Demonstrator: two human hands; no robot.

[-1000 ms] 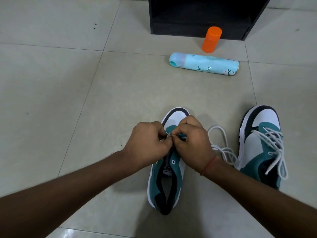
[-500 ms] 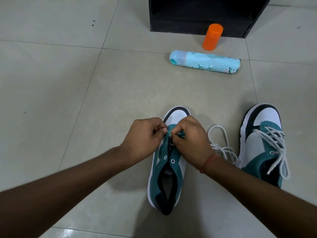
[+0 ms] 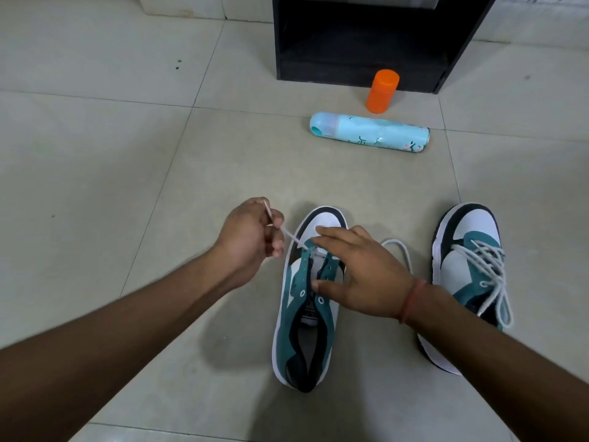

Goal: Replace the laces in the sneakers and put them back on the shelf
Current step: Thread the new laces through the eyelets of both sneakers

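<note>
The unlaced sneaker (image 3: 307, 301), teal, white and black, lies on the tiled floor (image 3: 127, 154) with its toe pointing away from the person. The left hand (image 3: 250, 232) is positioned just left of the toe; its grip is closed on the white shoelace (image 3: 294, 239), with the lace tip protruding above the fingers. The lace runs taut from this hand down to a front eyelet on the sneaker. The right hand (image 3: 360, 275) rests over the sneaker's upper with its grip apart: fingers are extended toward the front eyelets and the thumb lies against the eyelet row. A red thread band (image 3: 411, 301) circles the right wrist. A slack loop of the lace lies on the floor between the two shoes. The laced sneaker (image 3: 470, 275) stands to the right, well apart from the left hand, with its white laces crossed and loose ends hanging. Farther away, a light blue spray can (image 3: 369, 131) lies on its side, an orange cap (image 3: 382, 90) stands upright behind it, and the black shelf (image 3: 360, 39) stands beyond both.
</note>
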